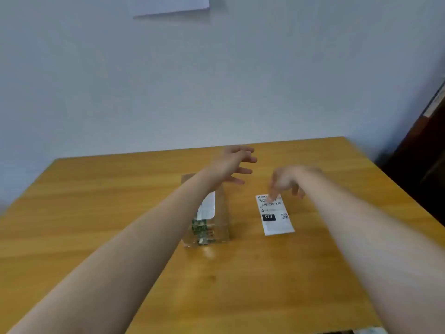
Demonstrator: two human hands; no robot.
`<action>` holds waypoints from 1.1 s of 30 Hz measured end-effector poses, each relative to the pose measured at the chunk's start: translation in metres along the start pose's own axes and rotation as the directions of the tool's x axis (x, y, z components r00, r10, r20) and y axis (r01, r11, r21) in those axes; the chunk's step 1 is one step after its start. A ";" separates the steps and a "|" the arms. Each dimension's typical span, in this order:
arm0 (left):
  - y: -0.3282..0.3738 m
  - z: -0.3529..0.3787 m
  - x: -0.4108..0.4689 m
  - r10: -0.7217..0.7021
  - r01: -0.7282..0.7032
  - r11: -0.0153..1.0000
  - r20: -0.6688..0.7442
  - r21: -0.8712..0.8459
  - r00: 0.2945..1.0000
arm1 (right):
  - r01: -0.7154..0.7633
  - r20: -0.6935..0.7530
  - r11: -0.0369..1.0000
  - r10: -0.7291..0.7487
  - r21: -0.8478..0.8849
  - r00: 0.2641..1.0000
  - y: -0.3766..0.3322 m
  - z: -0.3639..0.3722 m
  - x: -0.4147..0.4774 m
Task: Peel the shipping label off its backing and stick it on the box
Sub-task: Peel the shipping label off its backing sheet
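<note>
We're at the start: shipping label [274,214] lies flat on the desk [240,285], apparently unpeeled, just right of the box [207,218]. Peel and stick both left. Right hand [286,183] fingers spread, blurred, tips at the label's far end; contact unclear. Left hand [234,165] splayed, empty, above the box's far end.
</note>
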State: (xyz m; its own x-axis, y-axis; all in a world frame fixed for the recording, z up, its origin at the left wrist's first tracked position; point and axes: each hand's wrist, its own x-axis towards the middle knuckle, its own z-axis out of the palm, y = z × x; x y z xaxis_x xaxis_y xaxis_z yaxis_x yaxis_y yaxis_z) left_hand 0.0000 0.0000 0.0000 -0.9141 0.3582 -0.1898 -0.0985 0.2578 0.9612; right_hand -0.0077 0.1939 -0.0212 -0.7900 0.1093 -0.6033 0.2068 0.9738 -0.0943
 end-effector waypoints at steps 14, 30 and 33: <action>-0.026 0.056 0.015 -0.424 0.415 0.890 0.007 0.187 0.906 | -0.157 0.030 0.985 0.156 0.073 0.987 0.011 0.030 0.011; -0.038 0.066 0.017 -0.461 0.460 0.887 -0.043 -0.038 0.886 | -0.107 -0.098 0.934 0.149 0.341 0.984 0.019 0.054 0.031; -0.039 0.065 0.017 -0.461 0.460 0.887 -0.041 -0.038 0.886 | -0.125 -0.117 0.938 0.170 0.325 0.978 0.017 0.055 0.030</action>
State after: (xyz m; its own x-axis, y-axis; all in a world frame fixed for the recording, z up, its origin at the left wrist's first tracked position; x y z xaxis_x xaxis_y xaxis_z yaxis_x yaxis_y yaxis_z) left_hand 0.0137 0.0549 -0.0537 -0.7807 0.1620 -0.6035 -0.5229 0.3595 0.7729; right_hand 0.0042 0.2029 -0.0844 -0.8050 0.2961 -0.5140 0.4797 0.8347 -0.2704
